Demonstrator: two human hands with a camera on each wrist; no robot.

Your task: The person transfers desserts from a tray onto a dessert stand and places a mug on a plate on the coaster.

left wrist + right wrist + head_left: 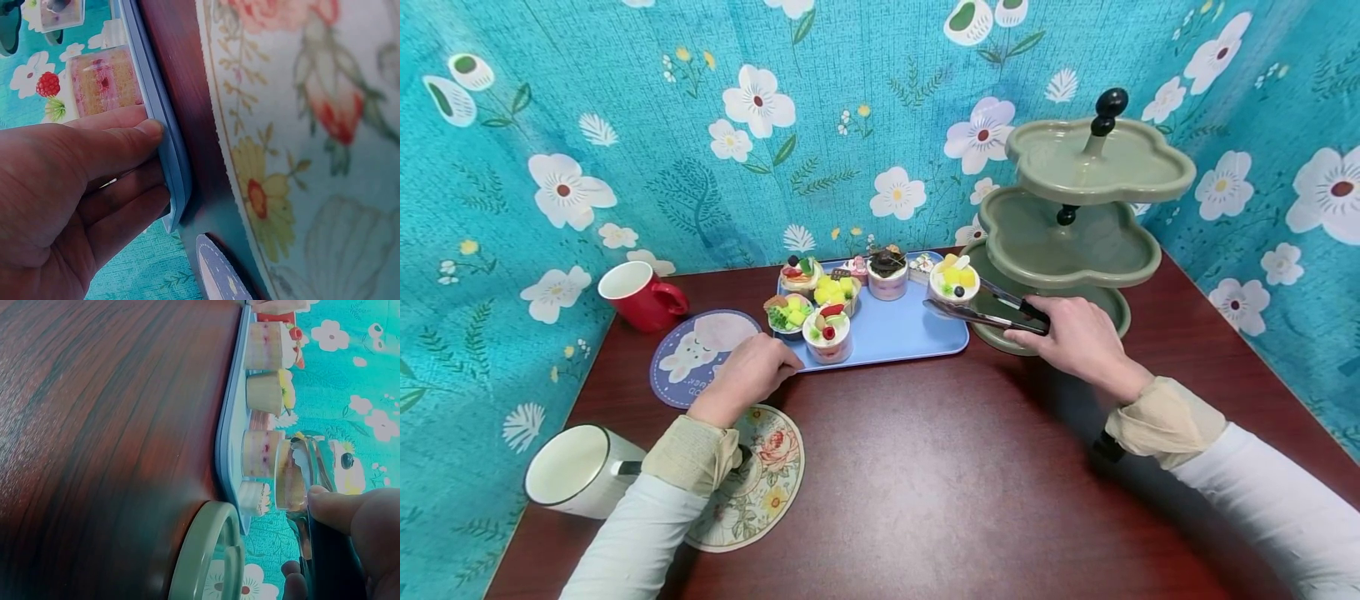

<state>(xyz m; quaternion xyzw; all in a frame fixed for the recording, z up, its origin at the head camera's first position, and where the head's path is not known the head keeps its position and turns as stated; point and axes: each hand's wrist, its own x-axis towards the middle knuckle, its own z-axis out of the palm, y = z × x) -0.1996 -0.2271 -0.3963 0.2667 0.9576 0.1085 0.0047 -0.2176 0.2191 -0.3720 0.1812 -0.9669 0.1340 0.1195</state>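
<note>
At the near left corner of a blue tray (895,333), my left hand (752,371) pinches the rim (165,134) between thumb and fingers. My right hand (1082,342) grips black-handled tongs (1018,321). Between the tongs' tips is a clear dessert cup (955,282) topped with yellow fruit, a blueberry and cream. In the right wrist view this cup (289,481) hangs above the tray, apart from its surface. On the tray's left half stand several other dessert cups, including a strawberry-topped cup (827,337) and a chocolate-topped cup (887,273). A cake slice (922,268) lies behind.
A green three-tiered stand (1071,242) rises to the right of the tray, close to my right hand. On the left are a red mug (640,296), a white mug (576,475), a purple bunny mat (700,350) and a round floral mat (767,500) under my left forearm.
</note>
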